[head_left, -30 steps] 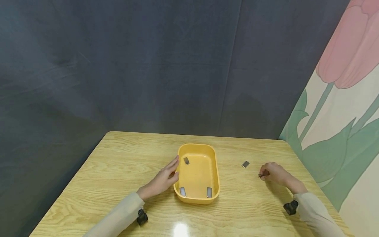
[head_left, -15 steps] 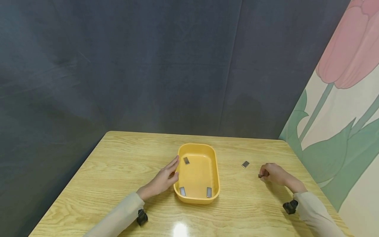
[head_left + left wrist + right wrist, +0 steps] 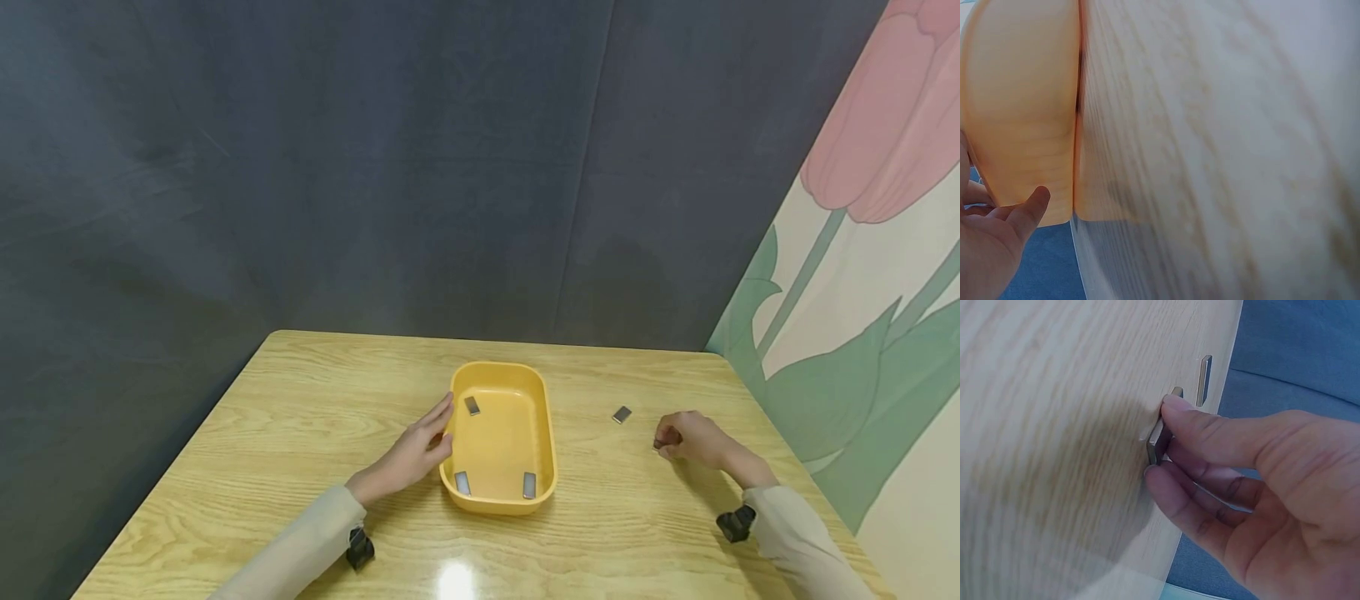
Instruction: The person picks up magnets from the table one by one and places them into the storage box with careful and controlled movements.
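My left hand (image 3: pixel 407 457) rests against the left side of a yellow plastic tray (image 3: pixel 499 507), fingers extended along its rim. In the left wrist view its thumb lies on the tray's wall (image 3: pixel 1022 125). Over on the right, my right hand (image 3: pixel 697 439) pinches a small flat dark rectangular piece (image 3: pixel 1159 440) with shiny edges. Thumb and fingertips hold it close to the tabletop, the thumb covering part of it. A similar loose piece (image 3: pixel 622 415) lies between the tray and this hand. Inside the tray are three more, one piece (image 3: pixel 472 406) at the back left and two at the front.
The wood-grain table (image 3: pixel 322 417) ends at a dark curtain (image 3: pixel 450 167) along the back. A wall painted with a pink tulip (image 3: pixel 877 125) borders the right side. Each wrist wears a black camera.
Almost nothing differs. The piece in the right hand has tilted slightly between the fingertips; the left hand, tray and loose pieces stay where they were.
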Tool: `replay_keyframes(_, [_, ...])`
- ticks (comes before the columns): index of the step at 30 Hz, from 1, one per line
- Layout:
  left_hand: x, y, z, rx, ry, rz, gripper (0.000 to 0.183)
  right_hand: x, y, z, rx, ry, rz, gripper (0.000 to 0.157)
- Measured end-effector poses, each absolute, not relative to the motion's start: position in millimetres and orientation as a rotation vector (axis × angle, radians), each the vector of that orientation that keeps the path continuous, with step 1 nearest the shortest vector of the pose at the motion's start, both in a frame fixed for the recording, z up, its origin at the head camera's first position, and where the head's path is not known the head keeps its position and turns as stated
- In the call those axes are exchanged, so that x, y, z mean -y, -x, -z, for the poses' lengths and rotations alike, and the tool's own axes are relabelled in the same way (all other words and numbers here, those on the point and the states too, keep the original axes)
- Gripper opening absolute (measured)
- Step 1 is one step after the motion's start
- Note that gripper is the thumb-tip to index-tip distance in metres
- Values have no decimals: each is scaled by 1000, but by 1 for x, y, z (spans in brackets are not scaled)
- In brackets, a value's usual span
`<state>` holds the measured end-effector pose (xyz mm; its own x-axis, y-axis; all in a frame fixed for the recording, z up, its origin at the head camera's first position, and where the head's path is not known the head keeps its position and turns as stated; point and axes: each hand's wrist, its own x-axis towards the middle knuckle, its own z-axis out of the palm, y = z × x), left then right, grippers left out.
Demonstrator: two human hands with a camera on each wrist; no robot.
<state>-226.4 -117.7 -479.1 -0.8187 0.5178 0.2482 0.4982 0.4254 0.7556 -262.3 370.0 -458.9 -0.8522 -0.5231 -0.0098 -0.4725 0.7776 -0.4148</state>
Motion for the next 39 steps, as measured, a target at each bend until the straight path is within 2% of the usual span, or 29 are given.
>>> replay_keyframes(11, [118,227,480,-2649,-953,-1375,56,-369,264,461,-2808,776,635,13])
replay_keyframes(22, [118,227,481,-2639,-942,-1388,56,-367,264,464,-2777,821,660,21])
replay_keyframes(39, [119,228,482,-2628,-934,-1397,56,-371,262,461,-2784,817,716,17])
